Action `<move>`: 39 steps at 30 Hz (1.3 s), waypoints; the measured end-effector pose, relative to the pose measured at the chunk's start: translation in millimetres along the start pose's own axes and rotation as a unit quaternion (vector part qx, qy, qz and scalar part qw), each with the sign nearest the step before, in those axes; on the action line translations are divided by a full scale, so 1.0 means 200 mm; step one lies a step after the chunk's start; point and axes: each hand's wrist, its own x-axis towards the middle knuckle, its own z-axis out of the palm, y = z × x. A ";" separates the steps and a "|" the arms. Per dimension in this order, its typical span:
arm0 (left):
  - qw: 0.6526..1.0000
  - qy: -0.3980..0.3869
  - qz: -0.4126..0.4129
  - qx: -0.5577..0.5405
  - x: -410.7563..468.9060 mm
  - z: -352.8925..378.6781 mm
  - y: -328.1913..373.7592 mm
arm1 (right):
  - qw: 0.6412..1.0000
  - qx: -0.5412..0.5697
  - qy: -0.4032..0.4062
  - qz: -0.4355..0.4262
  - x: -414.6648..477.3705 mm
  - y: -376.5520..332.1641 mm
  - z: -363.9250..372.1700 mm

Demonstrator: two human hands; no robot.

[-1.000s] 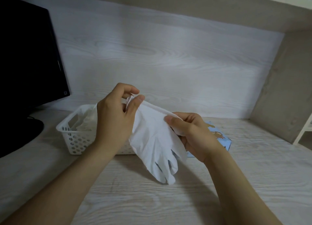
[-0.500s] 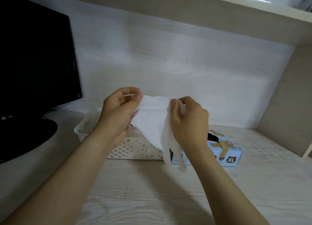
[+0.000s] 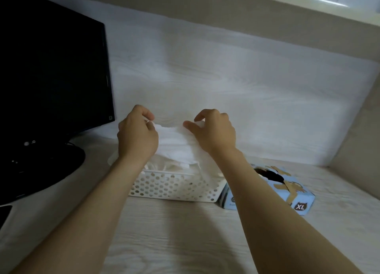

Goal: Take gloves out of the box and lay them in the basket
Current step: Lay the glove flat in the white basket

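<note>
- Desk point(image 3: 185, 238): we see both forearms crossing it, reaching away from us.
- Basket point(image 3: 174, 186): its pierced front wall stands below both hands and on our side of them. Its long side runs from one hand to the other.
- Box point(image 3: 287, 191): it sits just beside the basket, below and outward of the right wrist, so the right hand is the nearer one.
- Left hand point(image 3: 137, 138) and right hand point(image 3: 214, 133): each pinches an end of the glove's far edge with curled fingers.
- Glove point(image 3: 174, 148): it hangs directly over the basket. Its held edge runs hand to hand, and the rest drapes down toward us onto the white pile point(image 3: 156, 168). We judge that lowering it straight down would lay it in.
- Monitor point(image 3: 51, 72): it stands beyond and outward of the left hand.
</note>
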 end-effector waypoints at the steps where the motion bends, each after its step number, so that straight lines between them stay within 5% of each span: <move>1: 1.000 -0.002 0.002 0.026 0.02 0.00 -0.01 | 1.000 0.004 -0.013 -0.003 0.02 0.00 0.03; 7: 0.954 -0.050 0.066 0.289 0.02 0.00 -0.03 | 0.987 -0.079 -0.101 -0.097 0.07 0.01 0.03; 10: 0.947 -0.129 0.155 0.250 0.01 0.00 0.00 | 0.961 -0.079 -0.249 -0.094 0.04 -0.02 -0.07; 14: 0.935 -0.286 0.066 0.199 -0.04 0.01 0.02 | 0.897 -0.096 -0.431 -0.027 -0.02 -0.04 -0.16; 18: 0.899 -0.357 -0.019 0.251 -0.04 0.00 -0.01 | 0.855 -0.190 -0.483 -0.002 -0.08 -0.01 -0.13; 25: 0.919 -0.289 -0.009 0.268 -0.07 0.02 0.00 | 0.882 -0.163 -0.441 -0.021 -0.11 0.01 -0.09; 29: 0.931 -0.133 0.107 0.323 -0.13 0.03 0.06 | 0.922 -0.096 -0.374 -0.009 -0.13 0.06 -0.12; 32: 0.944 -0.058 0.200 0.256 -0.22 0.06 0.13 | 0.949 0.001 -0.315 0.004 -0.18 0.11 -0.18; 35: 0.939 -0.049 0.272 0.206 -0.34 0.11 0.18 | 0.981 0.114 -0.159 0.000 -0.25 0.18 -0.22; 37: 0.928 -0.066 0.315 0.189 -0.41 0.15 0.21 | 0.992 0.117 -0.027 0.036 -0.27 0.29 -0.24; 39: 0.913 -0.100 0.356 0.174 -0.48 0.20 0.24 | 0.992 0.086 0.019 0.095 -0.29 0.42 -0.26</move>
